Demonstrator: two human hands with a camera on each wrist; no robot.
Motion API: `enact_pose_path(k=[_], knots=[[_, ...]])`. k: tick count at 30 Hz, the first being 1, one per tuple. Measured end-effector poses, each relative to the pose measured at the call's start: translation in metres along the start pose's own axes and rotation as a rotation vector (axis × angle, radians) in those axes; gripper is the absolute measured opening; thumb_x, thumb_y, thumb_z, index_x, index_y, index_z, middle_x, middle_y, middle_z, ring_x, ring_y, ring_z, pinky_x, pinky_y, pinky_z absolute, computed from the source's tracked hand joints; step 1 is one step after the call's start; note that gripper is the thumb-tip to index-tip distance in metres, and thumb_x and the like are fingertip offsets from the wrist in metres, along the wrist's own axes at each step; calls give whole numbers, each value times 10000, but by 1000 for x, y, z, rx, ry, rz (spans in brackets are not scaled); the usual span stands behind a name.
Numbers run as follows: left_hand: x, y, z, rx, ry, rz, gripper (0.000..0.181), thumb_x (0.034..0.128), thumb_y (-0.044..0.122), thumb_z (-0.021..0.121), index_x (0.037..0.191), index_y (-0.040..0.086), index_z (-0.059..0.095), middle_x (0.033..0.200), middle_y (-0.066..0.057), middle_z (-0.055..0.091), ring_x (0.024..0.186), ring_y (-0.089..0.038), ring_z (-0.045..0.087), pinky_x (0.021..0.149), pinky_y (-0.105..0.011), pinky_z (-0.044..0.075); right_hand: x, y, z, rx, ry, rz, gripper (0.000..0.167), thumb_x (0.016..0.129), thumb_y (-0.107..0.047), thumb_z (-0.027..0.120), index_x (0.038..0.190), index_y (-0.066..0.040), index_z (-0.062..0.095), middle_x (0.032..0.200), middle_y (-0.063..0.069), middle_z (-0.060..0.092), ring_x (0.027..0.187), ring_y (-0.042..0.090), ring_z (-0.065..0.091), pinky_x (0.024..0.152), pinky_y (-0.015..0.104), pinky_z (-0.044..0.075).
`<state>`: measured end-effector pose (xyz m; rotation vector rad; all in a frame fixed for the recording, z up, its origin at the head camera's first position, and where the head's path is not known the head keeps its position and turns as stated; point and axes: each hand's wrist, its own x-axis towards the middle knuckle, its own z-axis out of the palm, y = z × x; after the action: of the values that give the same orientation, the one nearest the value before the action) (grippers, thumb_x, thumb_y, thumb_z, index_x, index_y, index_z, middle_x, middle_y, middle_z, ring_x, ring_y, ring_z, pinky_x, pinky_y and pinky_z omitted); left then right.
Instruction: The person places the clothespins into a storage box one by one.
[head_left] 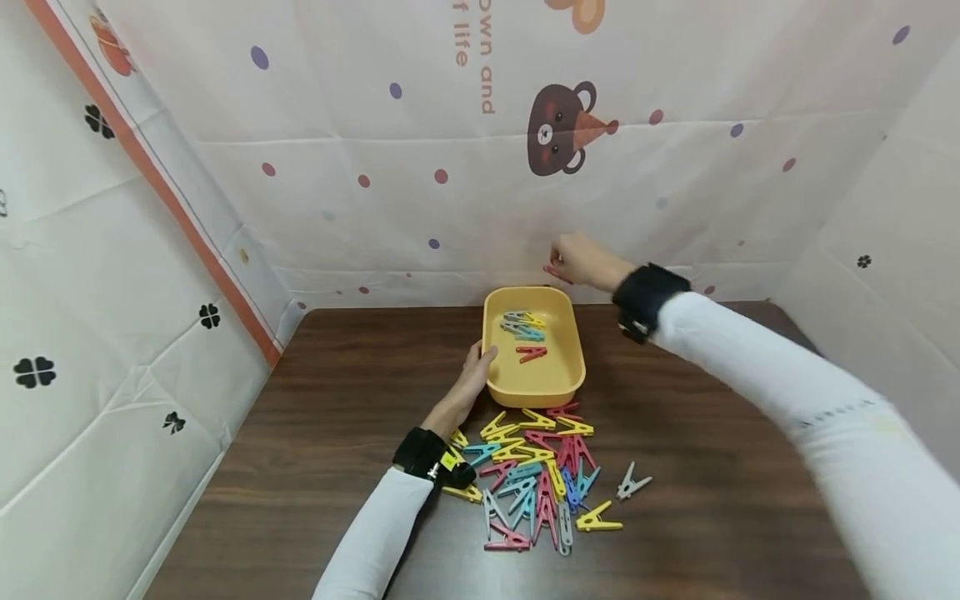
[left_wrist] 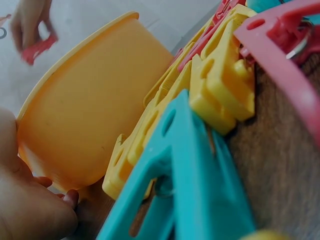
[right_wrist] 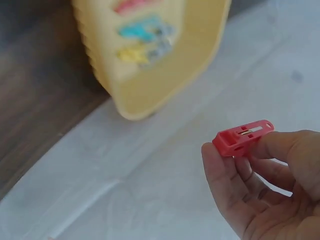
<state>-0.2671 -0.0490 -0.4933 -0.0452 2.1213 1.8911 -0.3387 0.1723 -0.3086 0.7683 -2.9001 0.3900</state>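
Observation:
In the head view, my left hand (head_left: 467,385) grips the left side of a yellow plastic tub (head_left: 531,380), thumb at the rim and fingers low on the outer wall. Several clothespins lie inside it: grey, yellow and blue ones toward the far end, a red one (head_left: 531,353) nearer the middle. Beyond the tub's far right corner, my right hand (head_left: 588,260) is raised, pinching a red clothespin (right_wrist: 242,138) between thumb and fingers. The right wrist view shows that clothespin lying sideways, apart from the tub.
A loose pile of red, yellow, blue and grey clothespins (head_left: 525,479) spreads over the brown wooden table (head_left: 712,467) just below the tub. One grey clothespin (head_left: 632,482) lies to the right. A printed white cloth (head_left: 450,208) hangs behind the table.

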Motion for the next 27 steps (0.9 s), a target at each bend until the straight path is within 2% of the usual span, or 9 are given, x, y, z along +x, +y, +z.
enact_pose_path(k=[2, 4, 6, 9, 13, 20, 24, 26, 27], knots=[[1, 1, -2, -1, 8, -2, 683, 1076, 504, 399, 1643, 207, 161, 1710, -108, 118, 1580, -299, 106, 1265, -540, 152, 21, -2, 5, -30, 0, 74, 230, 965, -83, 628, 806, 53, 723, 661, 108, 647, 582, 189, 557, 599, 303, 450], [0, 3, -4, -3, 20, -4, 678, 1077, 500, 399, 1642, 209, 165, 1708, -109, 121, 1578, -302, 113, 1265, -538, 157, 38, -6, 15, -34, -25, 164, 238, 971, -125, 645, 826, 46, 726, 691, 109, 658, 606, 199, 565, 616, 305, 454], [-1, 4, -6, -3, 29, -3, 676, 1077, 498, 401, 1641, 209, 168, 1706, -109, 124, 1576, -304, 119, 1263, -538, 165, 51, -9, 28, -46, -51, 228, 228, 970, -161, 667, 920, 52, 734, 815, 140, 705, 694, 222, 601, 677, 319, 493], [0, 6, -6, -8, 24, 9, 680, 1075, 507, 406, 1639, 204, 174, 1701, -113, 129, 1574, -309, 120, 1260, -536, 173, 62, -14, 46, -23, -82, 291, 289, 955, -135, 687, 1156, 71, 683, 1132, 224, 695, 944, 300, 639, 853, 382, 541], [1, 7, -2, -13, -2, 33, 706, 1066, 539, 415, 1637, 195, 180, 1693, -126, 141, 1565, -323, 128, 1250, -544, 180, 63, -15, 65, -46, -98, 288, 368, 941, -101, 693, 1258, 81, 646, 1313, 275, 628, 1174, 388, 619, 1011, 454, 520], [0, 2, 5, -10, 7, 33, 718, 1064, 536, 418, 1634, 165, 189, 1693, -141, 154, 1565, -339, 125, 1247, -560, 177, 50, -10, 89, -108, -185, 348, 308, 934, -64, 679, 1228, 25, 679, 1298, 237, 656, 1162, 384, 651, 949, 505, 558], [-2, 0, 4, -5, 20, 20, 720, 1063, 535, 424, 1634, 162, 193, 1697, -139, 149, 1571, -342, 111, 1247, -564, 173, 50, -5, 102, -117, -214, 322, 224, 957, -43, 623, 1149, 34, 708, 1272, 240, 665, 1125, 376, 664, 922, 491, 566], [-1, 1, 4, -5, 18, 26, 711, 1066, 525, 421, 1633, 161, 194, 1697, -141, 144, 1574, -348, 95, 1244, -576, 164, 52, -4, 101, -122, -235, 296, 218, 978, -39, 584, 1142, 32, 708, 1294, 245, 651, 1120, 376, 658, 926, 478, 555], [-1, 0, 3, -5, 17, 27, 711, 1065, 528, 420, 1633, 163, 195, 1699, -141, 140, 1576, -350, 84, 1243, -582, 158, 53, -4, 100, -106, -252, 282, 268, 988, -31, 555, 1214, 37, 680, 1362, 261, 607, 1176, 384, 633, 946, 473, 539]])
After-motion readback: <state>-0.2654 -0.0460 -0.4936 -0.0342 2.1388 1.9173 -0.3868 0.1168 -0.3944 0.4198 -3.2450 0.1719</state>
